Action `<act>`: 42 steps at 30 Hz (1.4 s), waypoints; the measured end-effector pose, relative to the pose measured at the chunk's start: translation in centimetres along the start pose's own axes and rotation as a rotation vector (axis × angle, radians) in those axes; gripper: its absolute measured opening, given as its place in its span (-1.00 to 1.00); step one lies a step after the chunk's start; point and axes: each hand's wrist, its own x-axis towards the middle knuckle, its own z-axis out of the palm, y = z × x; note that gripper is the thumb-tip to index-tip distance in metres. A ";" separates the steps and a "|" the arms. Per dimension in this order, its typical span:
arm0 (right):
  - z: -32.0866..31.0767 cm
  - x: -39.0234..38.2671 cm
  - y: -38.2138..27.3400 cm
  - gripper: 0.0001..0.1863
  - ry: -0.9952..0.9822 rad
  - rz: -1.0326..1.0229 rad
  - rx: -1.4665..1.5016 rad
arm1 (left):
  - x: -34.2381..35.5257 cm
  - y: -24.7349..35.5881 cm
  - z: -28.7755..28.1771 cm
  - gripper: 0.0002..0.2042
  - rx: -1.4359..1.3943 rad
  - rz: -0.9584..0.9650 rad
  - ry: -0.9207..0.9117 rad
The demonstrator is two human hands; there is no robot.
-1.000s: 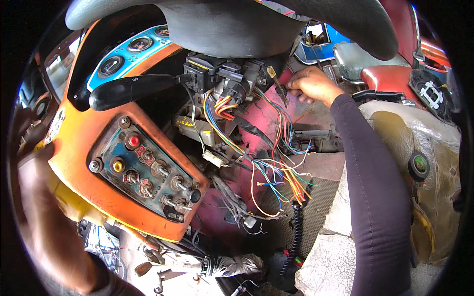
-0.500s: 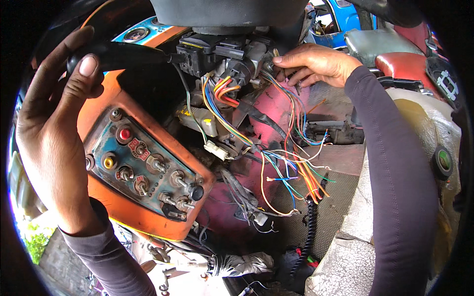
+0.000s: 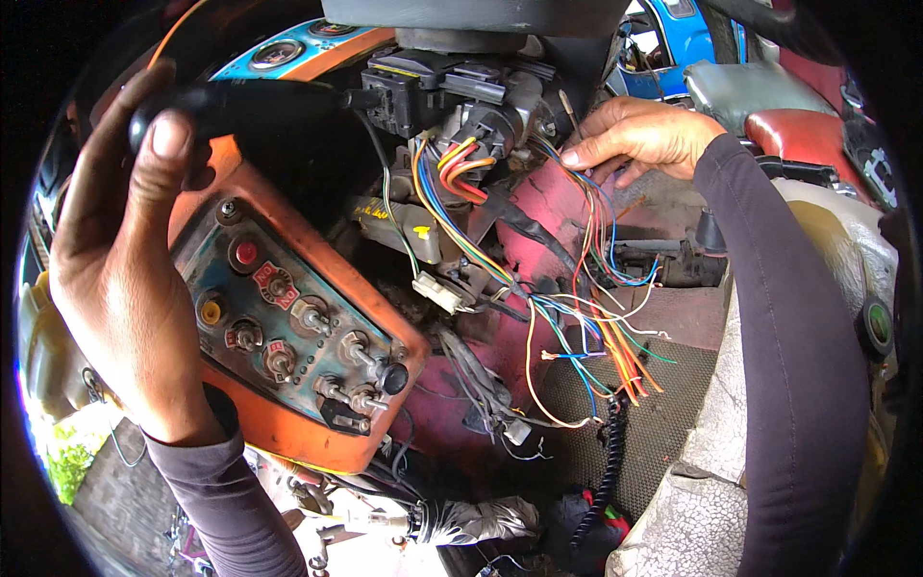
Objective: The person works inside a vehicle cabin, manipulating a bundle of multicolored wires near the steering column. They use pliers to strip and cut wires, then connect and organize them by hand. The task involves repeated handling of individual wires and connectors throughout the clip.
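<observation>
My left hand [image 3: 135, 279] closes its thumb and fingers around the end of a black lever [image 3: 260, 104] on the steering column. My right hand [image 3: 649, 139] is at the other side of the column, thumb and index finger pinched together. A thin pale-tipped rod [image 3: 569, 108] sticks up from behind its fingers; the rod's lower end is hidden. Thin coloured wires [image 3: 588, 216] pass beside the thumb and hang down. Black switch housings [image 3: 437, 82] sit between the two hands, with thicker orange, red and yellow wires [image 3: 460, 173] coming out below.
An orange panel [image 3: 288, 327] with toggle switches stands at the left. Loose bare-ended wires [image 3: 577, 332] spread over the pink body below the column. A cracked white seat [image 3: 707, 481] is at the right, with a tape roll [image 3: 875, 322] on it. The steering wheel hub [image 3: 471, 14] hangs overhead.
My right hand has moved slightly down and away from the column, and more of the thin rod shows. My left hand keeps hold of the lever. The whole view has shifted slightly.
</observation>
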 end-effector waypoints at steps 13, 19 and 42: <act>0.0 0.1 -0.4 -0.38 -0.001 -0.002 -0.058 | 0.7 0.8 -0.2 -0.61 -0.099 -0.009 -0.008; -0.2 0.3 0.1 -0.38 -0.009 0.020 -0.031 | -0.7 0.5 -0.2 -0.58 -0.186 -0.126 -0.001; 0.2 0.0 -0.2 -0.49 0.027 0.033 -0.057 | -0.2 0.5 0.1 -0.60 -0.170 -0.047 0.020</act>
